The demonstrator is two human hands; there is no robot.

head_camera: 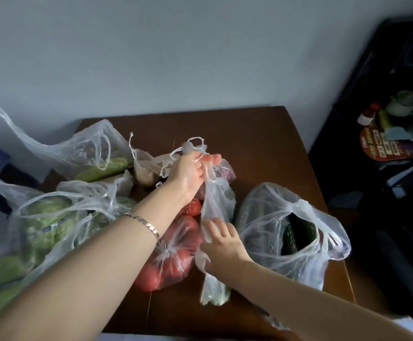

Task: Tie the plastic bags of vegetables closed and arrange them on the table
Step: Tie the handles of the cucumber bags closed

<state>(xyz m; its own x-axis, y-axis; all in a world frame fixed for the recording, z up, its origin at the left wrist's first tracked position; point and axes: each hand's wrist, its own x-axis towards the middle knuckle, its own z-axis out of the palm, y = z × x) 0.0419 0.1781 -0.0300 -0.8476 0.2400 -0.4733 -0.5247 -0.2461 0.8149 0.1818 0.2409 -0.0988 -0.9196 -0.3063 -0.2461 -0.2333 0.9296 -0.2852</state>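
Right hand and left hand both pinch one bag, its greenish contents blurred.

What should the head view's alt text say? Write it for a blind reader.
Two bare hands stretch a narrow clear bag over a brown table: the left hand pinches its top, the right hand holds its middle. A knotted bag of tomatoes, an open bag of cucumbers and bags of greens lie around it.
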